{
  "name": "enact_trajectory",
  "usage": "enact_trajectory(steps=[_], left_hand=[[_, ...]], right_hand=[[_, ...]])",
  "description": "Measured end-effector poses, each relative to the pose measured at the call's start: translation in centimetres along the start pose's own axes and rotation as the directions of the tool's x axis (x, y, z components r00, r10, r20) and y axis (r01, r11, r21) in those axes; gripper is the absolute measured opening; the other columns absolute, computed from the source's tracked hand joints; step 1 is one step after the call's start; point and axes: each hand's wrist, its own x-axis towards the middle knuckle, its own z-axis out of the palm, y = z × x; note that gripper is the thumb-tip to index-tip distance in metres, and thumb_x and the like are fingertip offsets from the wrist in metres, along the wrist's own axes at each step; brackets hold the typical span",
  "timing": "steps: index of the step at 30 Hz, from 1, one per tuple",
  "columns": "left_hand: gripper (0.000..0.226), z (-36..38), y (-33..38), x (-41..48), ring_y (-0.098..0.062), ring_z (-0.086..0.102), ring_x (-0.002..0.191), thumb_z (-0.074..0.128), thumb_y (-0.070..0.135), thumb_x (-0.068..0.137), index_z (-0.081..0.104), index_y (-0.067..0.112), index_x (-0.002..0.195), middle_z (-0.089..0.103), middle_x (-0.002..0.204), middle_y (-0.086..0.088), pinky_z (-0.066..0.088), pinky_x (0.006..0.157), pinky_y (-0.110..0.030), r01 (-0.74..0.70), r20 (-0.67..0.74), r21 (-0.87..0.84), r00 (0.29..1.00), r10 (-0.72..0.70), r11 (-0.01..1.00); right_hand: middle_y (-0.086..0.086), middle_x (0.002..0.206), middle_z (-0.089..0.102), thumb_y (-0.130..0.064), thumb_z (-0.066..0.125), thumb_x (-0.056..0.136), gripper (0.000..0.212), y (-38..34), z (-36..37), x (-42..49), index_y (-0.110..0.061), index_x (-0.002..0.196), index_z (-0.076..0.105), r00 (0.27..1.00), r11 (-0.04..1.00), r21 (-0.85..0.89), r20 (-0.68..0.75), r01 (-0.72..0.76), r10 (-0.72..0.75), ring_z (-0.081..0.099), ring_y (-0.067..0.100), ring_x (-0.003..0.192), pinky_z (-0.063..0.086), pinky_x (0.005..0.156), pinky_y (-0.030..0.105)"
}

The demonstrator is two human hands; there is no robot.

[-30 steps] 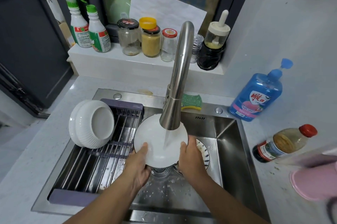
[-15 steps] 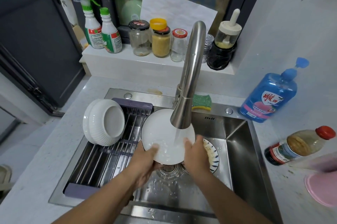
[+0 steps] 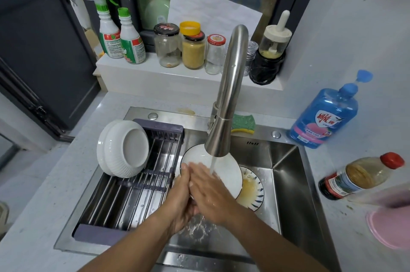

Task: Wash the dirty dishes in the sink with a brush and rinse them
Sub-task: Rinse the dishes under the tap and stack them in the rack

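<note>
Spray bottle (image 3: 108,34) and jars (image 3: 193,50) on the ledge (image 3: 155,77); sauce bottle (image 3: 359,175) lying on the counter (image 3: 346,234)

The left forearm (image 3: 133,243) and right forearm (image 3: 277,243) are bare; the right grip (image 3: 210,189) glistens wet.

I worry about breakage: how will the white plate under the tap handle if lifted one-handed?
Probably slippery: faucet water runs over the white plate. Likely stiff but breakable: it looks like glazed ceramic above a steel sink. Only the left hand grips its rim; the right hand lies flat, so it may slide.
</note>
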Motion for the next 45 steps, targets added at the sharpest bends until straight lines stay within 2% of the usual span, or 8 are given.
enact_trajectory(steps=[12,18,22,27,31,35,40,45], left_hand=[[0.065,-0.1,1.0,-0.1,-0.031,0.076,0.095,0.030,0.071,0.097,0.064,0.022,0.122,0.078,0.105,-0.010,0.060,0.082,-0.059,0.040,-0.107,0.173,0.994,-0.022,0.984],[0.082,0.3,1.1,0.5,-0.036,0.075,0.099,0.027,0.077,0.091,0.069,0.012,0.119,0.078,0.102,-0.016,0.056,0.095,-0.057,0.114,-0.140,0.231,0.987,-0.083,0.966],[0.078,-1.7,2.2,1.0,-0.030,0.077,0.086,0.028,0.075,0.094,0.068,0.013,0.119,0.079,0.098,-0.012,0.064,0.068,-0.044,0.105,-0.197,0.218,0.978,-0.062,0.970],[0.061,-1.6,3.2,1.0,-0.034,0.077,0.082,0.039,0.063,0.101,0.062,0.011,0.124,0.077,0.102,-0.017,0.063,0.059,-0.045,0.169,-0.241,0.185,0.963,-0.122,0.968],[0.055,-1.1,3.9,0.9,-0.038,0.076,0.075,0.043,0.050,0.105,0.054,0.002,0.130,0.075,0.096,-0.026,0.063,0.060,-0.050,0.237,-0.215,0.082,0.953,-0.215,0.968],[0.085,-2.0,5.0,1.2,-0.036,0.071,0.092,0.042,0.079,0.089,0.058,0.006,0.129,0.068,0.115,-0.024,0.057,0.084,-0.063,0.223,-0.119,0.023,0.968,-0.219,0.974],[0.098,-1.8,3.3,1.3,-0.028,0.048,0.136,0.042,0.092,0.072,0.042,0.033,0.150,0.045,0.154,-0.005,0.037,0.111,-0.058,0.129,-0.121,0.157,0.986,-0.110,0.979],[0.060,-1.6,1.9,1.1,-0.024,0.047,0.136,0.039,0.070,0.097,0.043,0.039,0.148,0.049,0.152,0.004,0.045,0.105,-0.049,0.066,-0.171,0.195,0.985,-0.033,0.979]], right_hand=[[0.004,0.169,0.016,-0.065,-0.017,0.091,0.095,4.9,-1.3,-0.7,-0.015,0.159,0.025,0.973,0.919,-0.324,-0.027,-0.226,0.230,0.002,0.009,0.156,-0.009,0.125,0.048],[-0.002,0.150,0.044,-0.030,0.019,0.110,0.044,-0.2,-1.7,0.0,-0.023,0.150,0.037,0.988,1.000,0.015,0.157,0.015,-0.018,0.041,0.020,0.137,0.021,0.120,0.048],[-0.015,0.135,0.061,-0.051,0.037,0.105,0.045,2.0,-1.8,-4.4,-0.029,0.139,0.057,0.984,0.994,0.100,0.170,0.043,-0.060,0.052,-0.001,0.122,0.037,0.111,0.029],[-0.018,0.111,0.065,-0.058,0.055,0.094,0.038,5.4,-2.8,-6.1,-0.028,0.114,0.068,0.995,0.993,-0.077,-0.038,0.087,-0.091,0.052,-0.004,0.102,0.039,0.097,0.028],[-0.019,0.107,0.067,-0.045,0.066,0.093,0.019,3.4,-3.3,-4.0,-0.030,0.103,0.071,0.982,0.981,0.166,-0.176,0.096,-0.066,0.058,-0.002,0.100,0.044,0.088,0.023],[-0.012,0.078,0.070,-0.029,0.072,0.093,0.004,1.9,-5.2,-2.2,-0.025,0.093,0.072,0.988,0.861,0.501,-0.071,-0.084,0.138,0.063,0.001,0.068,0.047,0.060,0.020],[0.008,0.096,0.076,-0.028,0.074,0.092,0.012,0.6,-5.6,0.8,-0.016,0.093,0.071,0.877,0.591,0.779,-0.119,-0.209,0.466,0.064,0.018,0.085,0.048,0.075,0.034],[0.010,0.094,0.074,-0.019,0.075,0.091,0.007,-0.9,-4.3,2.8,-0.015,0.089,0.069,0.748,0.326,0.914,-0.040,-0.240,0.662,0.060,0.021,0.083,0.046,0.074,0.033]])
